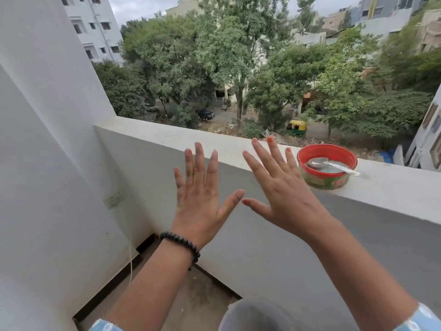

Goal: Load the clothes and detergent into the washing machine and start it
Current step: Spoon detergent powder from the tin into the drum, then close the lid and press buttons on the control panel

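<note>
Red-rimmed and green-sided, the round tub [326, 166] sits on top of the white parapet ledge [214, 142], and everything here is best placed from it. It appears to hold pale powder, probably the detergent, with a metal spoon [330, 163] lying in it: the bowl of the spoon rests inside toward the tub's left, and the handle runs out over the rim to the right, so its long axis lies roughly along the ledge. The right hand [284, 185] hangs just left of the tub, its fingers [262, 154] straight and spread, holding nothing; its outer edge overlaps the tub's left wall in this view, though I cannot tell if it touches. The left hand [200, 194], with a dark bead bracelet [181, 244] at the wrist, is further left of the tub, also flat and splayed with nothing held. The 2 thumbs nearly meet. My guess is that the right hand, being nearer, would take the tub or spoon handle. Neither washing machine nor clothes can be seen; a grey rounded shape [253, 314] below the tub is too unclear to name.
</note>
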### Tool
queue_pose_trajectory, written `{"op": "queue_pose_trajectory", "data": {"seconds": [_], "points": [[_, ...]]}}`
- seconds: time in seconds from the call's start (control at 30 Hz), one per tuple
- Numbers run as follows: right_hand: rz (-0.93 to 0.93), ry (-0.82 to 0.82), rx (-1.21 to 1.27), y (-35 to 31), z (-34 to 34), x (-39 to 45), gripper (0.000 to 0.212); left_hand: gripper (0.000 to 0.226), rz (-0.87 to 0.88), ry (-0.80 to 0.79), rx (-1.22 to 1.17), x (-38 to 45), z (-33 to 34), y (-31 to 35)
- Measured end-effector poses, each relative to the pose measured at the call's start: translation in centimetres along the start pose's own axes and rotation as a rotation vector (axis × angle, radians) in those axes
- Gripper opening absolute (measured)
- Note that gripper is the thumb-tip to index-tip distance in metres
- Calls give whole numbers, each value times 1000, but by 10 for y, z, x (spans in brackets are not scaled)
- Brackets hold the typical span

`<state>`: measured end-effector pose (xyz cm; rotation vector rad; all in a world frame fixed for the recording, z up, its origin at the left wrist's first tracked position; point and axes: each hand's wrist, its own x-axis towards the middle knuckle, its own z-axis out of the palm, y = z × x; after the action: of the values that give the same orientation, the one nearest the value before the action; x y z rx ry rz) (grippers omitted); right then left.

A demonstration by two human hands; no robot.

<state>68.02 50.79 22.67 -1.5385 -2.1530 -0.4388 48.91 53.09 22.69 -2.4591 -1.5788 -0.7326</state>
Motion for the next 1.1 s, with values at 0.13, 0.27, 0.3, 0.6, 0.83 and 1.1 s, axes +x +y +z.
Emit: {"op": "queue_pose_trajectory", "data": {"seconds": [0.13,0.27,0.3,0.6,0.83,1.1], "points": [[-75,-62,45,-36,11,11,94,94,-95,4,52,-29,-16,-28],[-171,-96,110,-76,19,22,94,95,-198,11,74,-65,-33,-55],[-198,-101,130,-87,20,24,95,95,-226,8,83,-74,-39,-61],[-430,-160,245,-199,29,36,96,96,-440,-21,203,-165,-90,-118],[-604,-159,300,-298,28,26,95,93,-623,-8,272,-242,-138,-153],[-763,-164,343,-398,23,0,96,92,-797,-10,334,-328,-182,-178]]}}
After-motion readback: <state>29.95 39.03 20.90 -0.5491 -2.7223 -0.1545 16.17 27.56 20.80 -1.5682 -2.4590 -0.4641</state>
